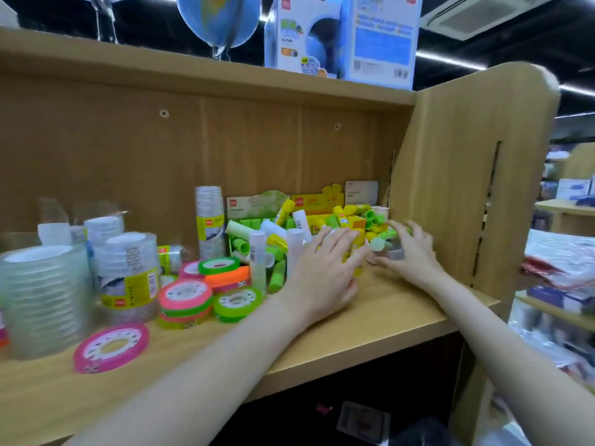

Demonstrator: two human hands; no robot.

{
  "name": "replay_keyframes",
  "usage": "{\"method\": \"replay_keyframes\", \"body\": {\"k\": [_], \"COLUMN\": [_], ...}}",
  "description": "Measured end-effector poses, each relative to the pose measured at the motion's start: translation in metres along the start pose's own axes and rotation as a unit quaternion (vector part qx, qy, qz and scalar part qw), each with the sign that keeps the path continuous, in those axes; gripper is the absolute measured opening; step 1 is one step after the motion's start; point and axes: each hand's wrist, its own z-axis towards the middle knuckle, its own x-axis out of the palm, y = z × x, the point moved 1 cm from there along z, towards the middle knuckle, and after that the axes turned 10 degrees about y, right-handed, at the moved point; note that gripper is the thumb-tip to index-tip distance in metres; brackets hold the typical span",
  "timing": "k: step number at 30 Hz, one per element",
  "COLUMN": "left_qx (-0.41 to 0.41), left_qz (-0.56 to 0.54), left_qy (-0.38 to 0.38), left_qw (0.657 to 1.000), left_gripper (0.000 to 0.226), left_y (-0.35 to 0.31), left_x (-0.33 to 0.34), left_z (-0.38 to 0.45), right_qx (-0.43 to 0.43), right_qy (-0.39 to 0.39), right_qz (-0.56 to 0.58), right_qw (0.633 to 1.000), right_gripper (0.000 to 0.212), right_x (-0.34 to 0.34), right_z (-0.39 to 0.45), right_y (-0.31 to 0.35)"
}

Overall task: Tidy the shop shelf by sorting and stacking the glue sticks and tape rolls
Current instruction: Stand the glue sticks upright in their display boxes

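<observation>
Both arms reach forward over the shelf (402, 304). The left hand (325, 268) lies flat, fingers straight, against the glue sticks (277, 239) heaped at far right. The right hand (409, 249), fingers spread and relaxed, touches their right edge. Tape rolls (186, 296) sit at left.

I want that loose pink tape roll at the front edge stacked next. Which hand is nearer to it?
Left. The left hand is up the shelf to the right of the pink tape roll, by the glue sticks. The right hand is farther right, near the side panel.
</observation>
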Motion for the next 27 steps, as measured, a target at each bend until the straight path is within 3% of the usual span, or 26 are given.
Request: {"method": "replay_keyframes", "body": {"k": [4,6,10,13,17,21,24,27], "left_qx": [0.034,0.028,0.016,0.004,-0.01,-0.022,-0.034,-0.038], "left_qz": [-0.007,-0.014,-0.058,-0.104,-0.127,-0.144,-0.167,-0.174], "left_qy": [-0.014,-0.015,0.002,0.001,-0.008,-0.033,-0.043,-0.037], "left_qw": [0.999,0.999,0.998,0.995,0.992,0.989,0.984,0.983], "left_gripper": [0.049,0.046,0.043,0.041,0.043,0.048,0.048,0.047], "left_y": [-0.006,-0.004,-0.002,-0.003,-0.004,-0.003,-0.001,-0.001], "left_x": [0.013,0.018,0.02,0.022,0.027,0.029,0.025,0.023], "left_z": [0.016,0.018,0.017,0.015,0.015,0.016,0.019,0.018], "right_qx": [-0.036,-0.042,-0.076,-0.111,-0.13,-0.131,-0.145,-0.114], "right_qy": [0.039,0.031,0.005,-0.079,-0.181,-0.199,-0.256,-0.289], "right_qz": [-0.188,-0.217,-0.074,0.022,0.056,0.071,0.106,0.183], "right_qw": [0.981,0.975,0.994,0.99,0.973,0.969,0.95,0.933], "right_gripper": [0.064,0.051,0.036,0.027,0.022,0.025,0.027,0.021], "right_x": [0.003,0.005,0.004,-0.004,-0.011,-0.008,-0.015,-0.02], "right_z": [0.025,0.033,0.036,0.035,0.034,0.036,0.026,0.009], "right_y": [-0.012,-0.016,-0.024,-0.027,-0.025,-0.024,-0.013,-0.008]}}
